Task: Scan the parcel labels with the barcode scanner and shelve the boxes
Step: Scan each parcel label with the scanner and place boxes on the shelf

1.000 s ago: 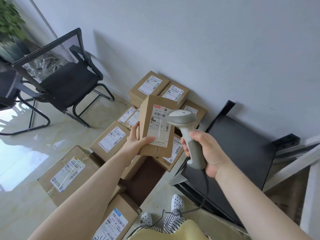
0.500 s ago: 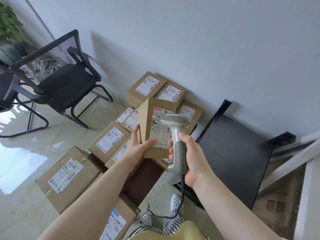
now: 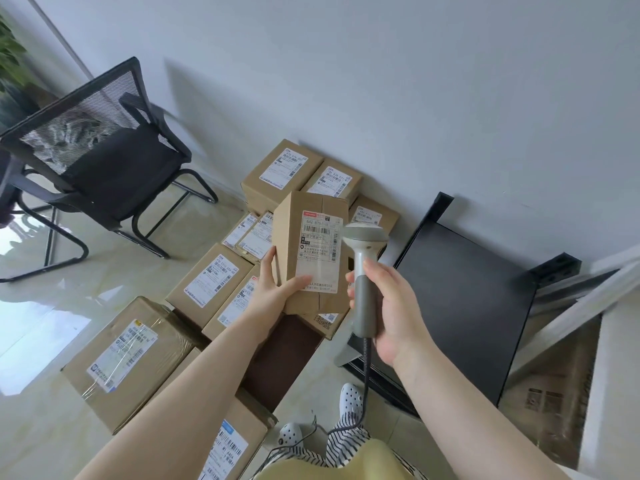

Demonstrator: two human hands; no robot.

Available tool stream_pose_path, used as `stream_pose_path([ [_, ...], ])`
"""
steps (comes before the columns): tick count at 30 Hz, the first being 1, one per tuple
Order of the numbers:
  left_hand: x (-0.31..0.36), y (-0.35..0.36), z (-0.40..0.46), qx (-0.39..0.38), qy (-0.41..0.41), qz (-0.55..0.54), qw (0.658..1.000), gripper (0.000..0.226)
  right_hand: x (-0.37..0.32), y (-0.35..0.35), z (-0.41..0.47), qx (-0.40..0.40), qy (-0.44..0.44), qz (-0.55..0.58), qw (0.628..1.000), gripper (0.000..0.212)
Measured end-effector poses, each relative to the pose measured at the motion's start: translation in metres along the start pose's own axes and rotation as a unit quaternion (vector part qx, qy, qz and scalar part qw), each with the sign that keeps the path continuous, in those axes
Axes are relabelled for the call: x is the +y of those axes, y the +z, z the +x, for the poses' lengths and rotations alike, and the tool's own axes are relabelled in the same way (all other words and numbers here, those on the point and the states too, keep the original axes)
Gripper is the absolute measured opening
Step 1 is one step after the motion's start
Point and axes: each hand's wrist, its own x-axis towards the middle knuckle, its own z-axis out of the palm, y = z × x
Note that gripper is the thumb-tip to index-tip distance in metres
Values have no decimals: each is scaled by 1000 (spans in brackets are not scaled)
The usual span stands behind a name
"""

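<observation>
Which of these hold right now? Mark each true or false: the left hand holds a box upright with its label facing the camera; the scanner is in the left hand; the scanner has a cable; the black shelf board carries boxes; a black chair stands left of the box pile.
1. The left hand holds a box upright, label facing the camera. True.
2. The scanner is in the left hand. False: the right hand grips its handle.
3. The scanner has a cable. True.
4. The black shelf board carries boxes. False: nothing lies on its visible surface.
5. A black chair stands left of the box pile. True.
</observation>
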Motion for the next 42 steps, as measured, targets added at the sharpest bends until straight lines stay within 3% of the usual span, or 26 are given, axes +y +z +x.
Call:
stream_pose_path([
  [7, 3, 9, 0, -11, 4, -11, 1000, 120, 8, -79, 43, 292, -67, -89, 950, 41],
  [12, 8, 23, 2, -39, 7, -9, 999, 117, 20, -130, 63, 390, -60, -121, 911, 49],
  [36, 0, 73, -6, -41, 11, -21, 999, 115, 51, -186, 111, 349, -3, -249, 903, 43],
  [40, 6, 71, -19, -32, 31, -32, 999, 117, 33, -171, 95, 343, -56, -265, 900, 45],
  [42, 9, 70, -31, -32, 53, -40, 997, 116, 20, -149, 78, 272, -96, -237, 928, 40],
])
